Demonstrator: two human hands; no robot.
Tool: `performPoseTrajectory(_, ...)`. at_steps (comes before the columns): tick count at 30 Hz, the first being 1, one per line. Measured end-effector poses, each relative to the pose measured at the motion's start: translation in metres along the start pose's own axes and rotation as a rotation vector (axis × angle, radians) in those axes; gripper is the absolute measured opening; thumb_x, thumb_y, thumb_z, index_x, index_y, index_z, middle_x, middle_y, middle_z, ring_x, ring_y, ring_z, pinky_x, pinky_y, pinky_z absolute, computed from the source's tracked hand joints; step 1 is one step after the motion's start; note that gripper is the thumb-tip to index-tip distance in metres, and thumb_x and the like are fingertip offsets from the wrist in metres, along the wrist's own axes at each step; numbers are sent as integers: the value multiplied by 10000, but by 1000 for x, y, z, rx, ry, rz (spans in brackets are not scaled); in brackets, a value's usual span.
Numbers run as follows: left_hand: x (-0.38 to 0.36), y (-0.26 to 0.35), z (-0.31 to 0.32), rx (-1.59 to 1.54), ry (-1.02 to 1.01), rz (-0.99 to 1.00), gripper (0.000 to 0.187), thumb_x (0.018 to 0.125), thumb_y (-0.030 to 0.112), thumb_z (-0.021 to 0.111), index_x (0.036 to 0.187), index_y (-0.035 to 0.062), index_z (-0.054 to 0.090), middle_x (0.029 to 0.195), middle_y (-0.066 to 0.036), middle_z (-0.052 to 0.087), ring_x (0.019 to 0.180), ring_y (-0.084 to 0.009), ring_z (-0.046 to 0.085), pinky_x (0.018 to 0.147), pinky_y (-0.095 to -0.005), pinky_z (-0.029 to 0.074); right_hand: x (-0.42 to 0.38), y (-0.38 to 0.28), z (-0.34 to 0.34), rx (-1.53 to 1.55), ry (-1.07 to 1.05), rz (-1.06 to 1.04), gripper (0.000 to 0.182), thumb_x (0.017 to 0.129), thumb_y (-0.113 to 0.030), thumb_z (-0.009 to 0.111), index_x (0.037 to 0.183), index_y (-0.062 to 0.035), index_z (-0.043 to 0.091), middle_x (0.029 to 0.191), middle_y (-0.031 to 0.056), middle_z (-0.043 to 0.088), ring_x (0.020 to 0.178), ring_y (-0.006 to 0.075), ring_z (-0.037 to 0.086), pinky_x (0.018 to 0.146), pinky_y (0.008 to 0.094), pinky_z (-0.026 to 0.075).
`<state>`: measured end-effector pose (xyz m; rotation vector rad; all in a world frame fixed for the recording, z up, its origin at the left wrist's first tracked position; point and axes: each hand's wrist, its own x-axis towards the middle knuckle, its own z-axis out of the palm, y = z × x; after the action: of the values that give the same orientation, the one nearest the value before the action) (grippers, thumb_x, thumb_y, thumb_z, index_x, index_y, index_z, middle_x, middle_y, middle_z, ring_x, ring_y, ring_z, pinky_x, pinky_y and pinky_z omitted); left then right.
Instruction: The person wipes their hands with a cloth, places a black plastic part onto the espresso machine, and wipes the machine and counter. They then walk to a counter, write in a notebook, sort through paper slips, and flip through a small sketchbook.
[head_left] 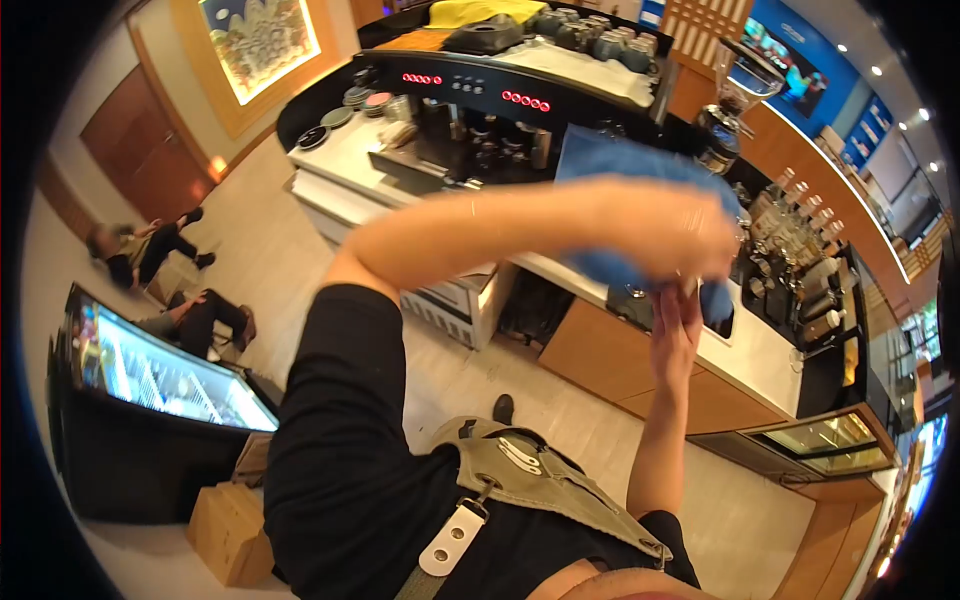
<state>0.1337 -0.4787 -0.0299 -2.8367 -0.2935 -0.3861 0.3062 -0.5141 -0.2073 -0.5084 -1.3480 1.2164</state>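
The room is a café, with a pale floor and a curved bench [752,378] in front of me. On this bench stands a coffee machine [470,105]; to its right I see a grinder [718,135] and a row of glass bottles [800,215]. From my distant place I observe the blue cloth [632,165], which is above the bench, showing on both sides of the left forearm. The left hand [685,235] is at the cloth, but it is blurred, so I cannot tell its grip. The right hand [676,325] meets it from below, fingers pointing upward; whether it pinches something, I also cannot tell. I judge that the step in hand is working the cloth with both hands together. In my opinion, the next move calls for a steady right hand and for keeping the cloth away from the bottles.
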Motion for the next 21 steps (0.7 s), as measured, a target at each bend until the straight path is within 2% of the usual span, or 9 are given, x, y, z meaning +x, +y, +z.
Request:
performPoseTrajectory(1,-8,41,7,-352,-63,-346,220,999,241,567,955,43,652,887,-162,667,865,-375,685,753,-464,551,-8,36,-11,127,63,73,516,1060,-208,544,1508,-2,393,1473,126,508,1352,254,499,1118,402,412)
performPoseTrajectory(6,-53,122,126,-493,81,-498,231,1017,253,552,1022,38,636,896,-188,714,808,-415,687,744,-487,550,-69,150,-10,428,311,386,537,1048,-239,553,1509,-11,398,1493,121,494,1374,241,476,1121,377,401)
performPoseTrajectory(8,-52,157,135,-780,95,-681,241,1024,260,555,1032,37,646,881,-191,721,844,-410,695,764,-480,551,-95,162,-10,396,365,429,545,1044,-251,556,1509,-14,400,1501,119,488,1383,236,467,1123,367,397)
performPoseTrajectory(11,-40,188,138,-1106,-25,-686,254,1014,262,593,1079,27,664,927,-202,731,918,-395,704,805,-448,557,-129,148,-18,197,427,387,558,1037,-269,562,1509,-19,403,1513,116,480,1396,229,454,1125,352,390)
performPoseTrajectory(14,-46,176,138,-1003,339,-524,261,998,248,633,1135,30,669,1044,-203,721,977,-343,708,849,-415,554,-132,134,-17,-286,390,206,570,1030,-288,567,1510,-25,406,1526,113,471,1409,221,441,1127,337,384)
performPoseTrajectory(15,-47,165,150,-1009,607,-621,262,991,229,658,1167,35,670,1127,-157,702,1041,-257,691,878,-371,547,-125,134,-13,-546,354,138,574,1028,-294,569,1510,-27,407,1530,112,468,1413,219,436,1128,332,382)
performPoseTrajectory(18,-65,126,212,-1936,1552,-930,239,1044,211,594,1192,24,595,1195,-115,660,1158,-238,632,943,-360,539,-94,147,17,-1191,191,-14,587,1021,-312,574,1510,-32,410,1542,109,460,1426,212,423,1130,317,375)
performPoseTrajectory(20,-102,95,259,-2193,1877,-952,419,1056,361,544,1306,25,539,1298,-127,638,1256,-247,582,1047,-393,480,-78,166,50,-1325,134,-64,583,1024,-307,562,1511,-28,407,1548,109,453,1433,210,415,1138,315,364)
performPoseTrajectory(21,-125,83,276,-2088,1857,-1058,490,1048,423,520,1330,22,526,1319,-136,631,1275,-252,570,1075,-398,453,-73,177,71,-1317,108,-75,574,1029,-296,549,1512,-23,404,1550,110,449,1435,211,411,1146,318,356)
